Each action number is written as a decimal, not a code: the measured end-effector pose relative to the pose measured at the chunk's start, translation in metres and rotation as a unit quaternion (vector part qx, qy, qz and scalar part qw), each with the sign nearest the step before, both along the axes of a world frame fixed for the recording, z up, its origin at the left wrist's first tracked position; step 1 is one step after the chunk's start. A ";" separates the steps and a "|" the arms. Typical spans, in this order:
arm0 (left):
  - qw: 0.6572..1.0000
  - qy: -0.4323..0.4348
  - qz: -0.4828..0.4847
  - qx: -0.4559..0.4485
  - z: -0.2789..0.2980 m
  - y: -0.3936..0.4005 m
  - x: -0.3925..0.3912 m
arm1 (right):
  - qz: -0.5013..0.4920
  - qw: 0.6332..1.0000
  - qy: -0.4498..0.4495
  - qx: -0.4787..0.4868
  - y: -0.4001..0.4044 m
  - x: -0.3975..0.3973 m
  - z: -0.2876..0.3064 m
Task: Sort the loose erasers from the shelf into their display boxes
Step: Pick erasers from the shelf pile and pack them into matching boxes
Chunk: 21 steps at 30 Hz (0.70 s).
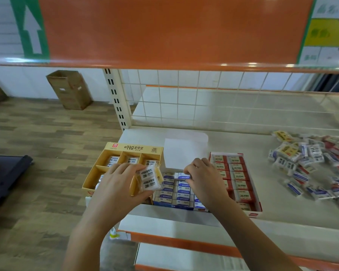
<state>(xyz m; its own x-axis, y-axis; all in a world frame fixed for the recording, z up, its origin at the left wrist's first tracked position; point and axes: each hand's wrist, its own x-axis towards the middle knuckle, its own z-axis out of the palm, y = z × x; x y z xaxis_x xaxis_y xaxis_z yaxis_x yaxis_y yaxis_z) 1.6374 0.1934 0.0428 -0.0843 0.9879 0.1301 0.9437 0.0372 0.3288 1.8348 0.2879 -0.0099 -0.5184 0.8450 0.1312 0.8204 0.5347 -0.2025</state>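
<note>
My right hand (201, 174) pinches a blue eraser (182, 176) at its right end, held just over the blue box (174, 205), middle of three. My left hand (117, 184) grips two white wrapped erasers (149, 178), fingers curled round them, above the right edge of the yellow box (98, 173) to the left. Red box (251, 210) sits right of the blue one, full rows. Loose pile (309, 167) lies far right on the shelf (272, 218), well apart from the boxes. Cardboard carton (70, 89) stands on the floor, far left.
</note>
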 end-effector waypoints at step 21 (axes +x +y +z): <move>0.999 0.002 0.020 0.039 -0.004 -0.014 -0.019 | -0.010 0.999 -0.022 0.026 -0.005 -0.005 -0.002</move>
